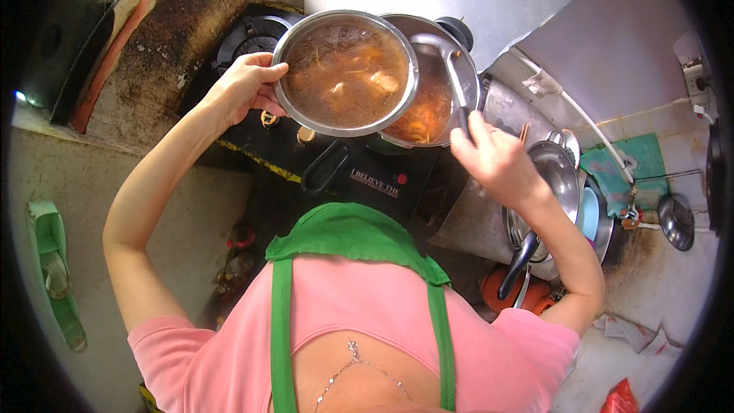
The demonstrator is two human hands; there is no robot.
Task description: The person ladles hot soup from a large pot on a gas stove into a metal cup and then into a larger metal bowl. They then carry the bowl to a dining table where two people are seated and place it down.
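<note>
My left hand [250, 89] grips the rim of a round stainless steel bowl [347, 74] on its left side, thumb on top. Brown broth with pale chunks nearly fills this bowl. Partly behind it, on the right, is a steel pot [469, 77] with reddish-orange food in broth. In my right hand [498, 155] is the black handle of a steel ladle [453, 71], whose head is over the pot. The bowl overlaps the pot's left part and hides it. A black pan-type handle [325, 166] sticks out below the bowl.
A black gas stove [373, 175] lies beneath, with a burner [258, 34] at the upper left. Stacked steel pans [553, 169] and a light blue dish [588, 212] stand at the right. A white pipe [596, 132] runs along the wall. A green plastic rack [54, 269] is at far left.
</note>
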